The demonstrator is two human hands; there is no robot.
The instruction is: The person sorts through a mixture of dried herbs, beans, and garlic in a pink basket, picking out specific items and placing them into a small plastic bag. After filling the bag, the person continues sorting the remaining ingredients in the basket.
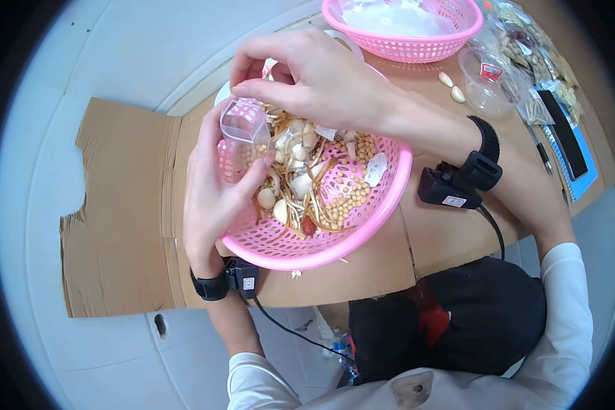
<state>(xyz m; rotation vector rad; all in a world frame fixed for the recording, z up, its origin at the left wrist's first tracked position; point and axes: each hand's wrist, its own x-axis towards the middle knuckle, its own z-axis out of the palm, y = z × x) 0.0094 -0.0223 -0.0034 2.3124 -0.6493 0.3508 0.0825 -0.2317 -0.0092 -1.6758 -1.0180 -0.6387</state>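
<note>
My left hand [215,188] holds a small clear zip bag [244,130] upright over the left side of a pink basket [383,205]. The fingers of my right hand [287,75] are pinched together at the bag's top edge. Yellow beans [348,198], white bulb-like pieces [299,152], thin brown strands [316,198] and a red piece [309,225] lie in the basket. A small white paper label [375,169] rests on its right inner wall. Exactly what sits inside the bag is hard to make out.
Another pink basket [417,49] holding clear plastic stands at the back. To its right are white pieces [451,87], a clear cup [486,80], filled bags [533,44], a pen [544,157], a black phone-like object [564,133] and a blue notebook [584,178]. Cardboard [119,225] covers the left side.
</note>
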